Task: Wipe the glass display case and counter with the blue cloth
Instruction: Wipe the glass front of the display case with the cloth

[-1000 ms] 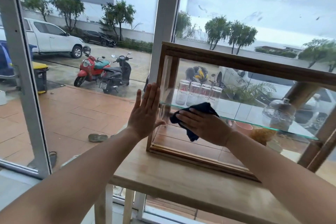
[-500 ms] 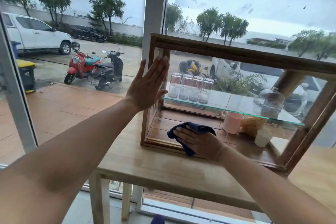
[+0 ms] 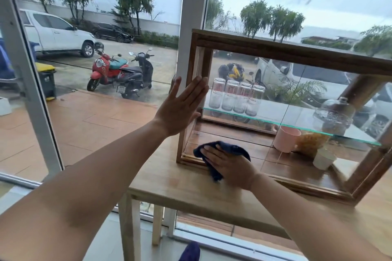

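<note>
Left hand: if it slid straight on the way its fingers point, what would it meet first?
The left hand lies flat, fingers aimed up and right across the display case left corner. It would probably cross the wooden corner post first, then the front glass. Depth is hard to judge here.

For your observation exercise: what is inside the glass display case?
On the glass shelf: four jars and a glass dome. Below: pink cup, white cup. The dome's contents are unclear.
</note>
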